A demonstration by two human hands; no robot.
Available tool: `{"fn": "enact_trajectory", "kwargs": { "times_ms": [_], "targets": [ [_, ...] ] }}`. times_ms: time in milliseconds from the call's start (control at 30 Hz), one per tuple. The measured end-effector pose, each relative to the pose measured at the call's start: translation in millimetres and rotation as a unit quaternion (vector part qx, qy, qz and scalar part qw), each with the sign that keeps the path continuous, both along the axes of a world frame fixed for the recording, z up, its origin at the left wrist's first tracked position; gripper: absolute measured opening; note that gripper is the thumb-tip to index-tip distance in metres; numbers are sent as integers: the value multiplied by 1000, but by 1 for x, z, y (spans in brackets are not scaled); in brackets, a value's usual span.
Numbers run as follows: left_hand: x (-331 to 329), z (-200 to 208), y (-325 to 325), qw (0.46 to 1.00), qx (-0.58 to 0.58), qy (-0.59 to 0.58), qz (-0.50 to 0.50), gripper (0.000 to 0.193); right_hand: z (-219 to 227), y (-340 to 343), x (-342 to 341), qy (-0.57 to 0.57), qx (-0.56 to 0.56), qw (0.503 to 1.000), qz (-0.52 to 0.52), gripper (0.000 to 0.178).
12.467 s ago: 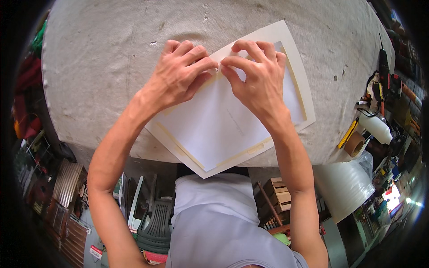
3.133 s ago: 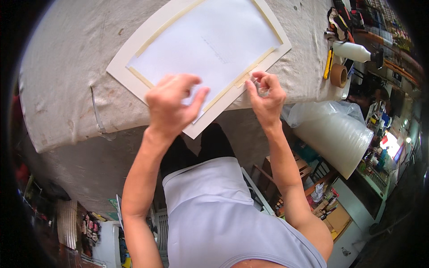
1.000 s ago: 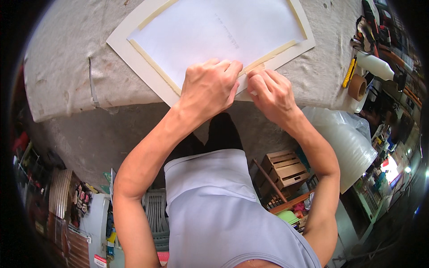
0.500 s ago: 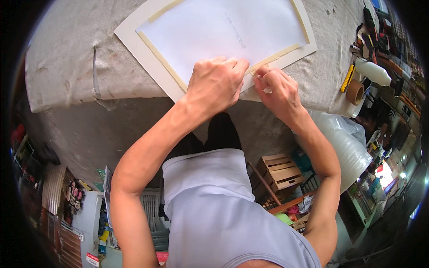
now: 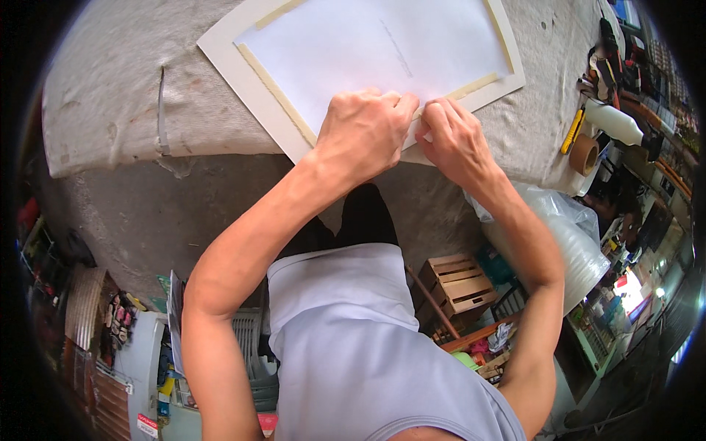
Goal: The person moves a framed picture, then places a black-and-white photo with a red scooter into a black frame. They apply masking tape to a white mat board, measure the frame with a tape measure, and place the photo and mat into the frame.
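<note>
A white mat board lies on the cloth-covered table, with a white sheet fixed to it by strips of cream masking tape along its edges. At the board's near edge my left hand is closed, its knuckles up. What its fingertips grip is hidden under the hand. Close beside it, almost touching, my right hand pinches at the near end of the tape strip that runs along the sheet's near right edge. The fingertips of both hands meet over that end.
To the right on the table are a yellow utility knife, a roll of brown tape and a white bottle. Below the table edge stand a roll of clear plastic wrap and a wooden crate. The table cloth has a slit.
My right hand has moved up and left against my left hand, its fingers curled tighter. My left hand has shifted slightly right. The board has shifted slightly right in view.
</note>
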State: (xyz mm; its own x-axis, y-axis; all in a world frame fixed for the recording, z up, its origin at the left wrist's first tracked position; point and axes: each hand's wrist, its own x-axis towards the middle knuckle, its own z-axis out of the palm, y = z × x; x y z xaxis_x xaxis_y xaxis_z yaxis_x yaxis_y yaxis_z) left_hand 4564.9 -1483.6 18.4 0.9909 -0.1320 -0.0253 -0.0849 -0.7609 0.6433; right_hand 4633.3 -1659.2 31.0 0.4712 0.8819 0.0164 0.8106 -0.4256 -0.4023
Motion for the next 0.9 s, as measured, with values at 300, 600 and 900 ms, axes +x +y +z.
{"fn": "enact_trajectory", "kwargs": {
  "times_ms": [300,600,900],
  "targets": [
    [0,0,0,1000,-14,-25,4,10,0,2,-18,17,99,989,-105,23],
    [0,5,3,999,12,31,-16,19,-18,1,-28,0,110,966,-236,23],
    [3,13,1,999,8,39,-7,21,0,-20,-26,150,182,845,-480,21]
  ]
}}
